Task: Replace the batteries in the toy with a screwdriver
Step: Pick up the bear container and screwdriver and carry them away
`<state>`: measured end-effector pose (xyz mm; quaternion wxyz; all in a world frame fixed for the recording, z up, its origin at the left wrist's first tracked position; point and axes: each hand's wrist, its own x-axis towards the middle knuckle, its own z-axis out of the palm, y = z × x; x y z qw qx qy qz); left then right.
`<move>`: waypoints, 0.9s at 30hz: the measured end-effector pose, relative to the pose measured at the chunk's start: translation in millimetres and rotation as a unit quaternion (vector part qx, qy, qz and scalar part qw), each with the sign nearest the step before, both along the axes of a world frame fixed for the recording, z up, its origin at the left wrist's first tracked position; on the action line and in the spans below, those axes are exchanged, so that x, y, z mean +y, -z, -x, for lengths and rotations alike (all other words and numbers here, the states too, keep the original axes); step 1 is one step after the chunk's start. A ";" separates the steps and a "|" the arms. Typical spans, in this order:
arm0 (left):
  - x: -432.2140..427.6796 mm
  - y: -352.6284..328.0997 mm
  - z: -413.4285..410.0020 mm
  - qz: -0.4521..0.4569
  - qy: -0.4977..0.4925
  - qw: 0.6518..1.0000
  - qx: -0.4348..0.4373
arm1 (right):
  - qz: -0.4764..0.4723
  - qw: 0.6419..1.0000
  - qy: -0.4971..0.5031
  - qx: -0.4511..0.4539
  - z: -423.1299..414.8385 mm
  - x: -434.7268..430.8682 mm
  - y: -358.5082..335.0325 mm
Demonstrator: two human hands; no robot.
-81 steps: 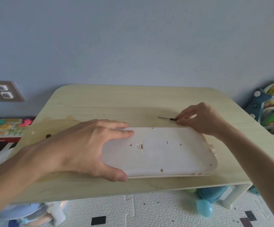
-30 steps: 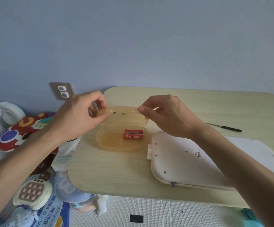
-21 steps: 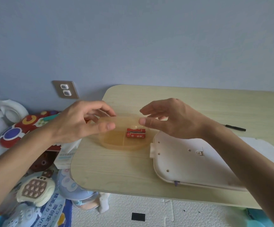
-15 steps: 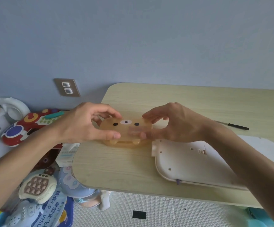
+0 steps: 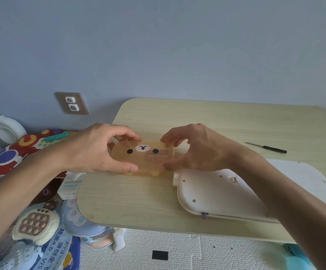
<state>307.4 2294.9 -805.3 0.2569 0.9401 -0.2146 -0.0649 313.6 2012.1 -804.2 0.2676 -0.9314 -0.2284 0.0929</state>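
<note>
A translucent amber bear-face box sits on the table's left part with its lid down. My left hand grips its left end, fingers over the far edge and thumb at the near edge. My right hand holds the right end the same way. The red batteries inside show only as a faint blur through the lid. The white toy lies back-up to the right, under my right forearm. A thin black-handled screwdriver lies behind it.
The wooden table has a rounded near-left corner. Several toys crowd the floor on the left: a red and blue one, a cream push-button game. A wall socket is behind. A white foam mat lies below.
The view swung left from the toy and screwdriver to the bear box. The box was open with two red batteries showing; both hands brought the lid down, and it now lies over the box.
</note>
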 end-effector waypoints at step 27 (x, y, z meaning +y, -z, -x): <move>-133.0 34.2 -65.5 0.050 0.004 0.997 -0.056 | 0.093 0.945 0.314 -0.014 -4.0 -191.6 3.5</move>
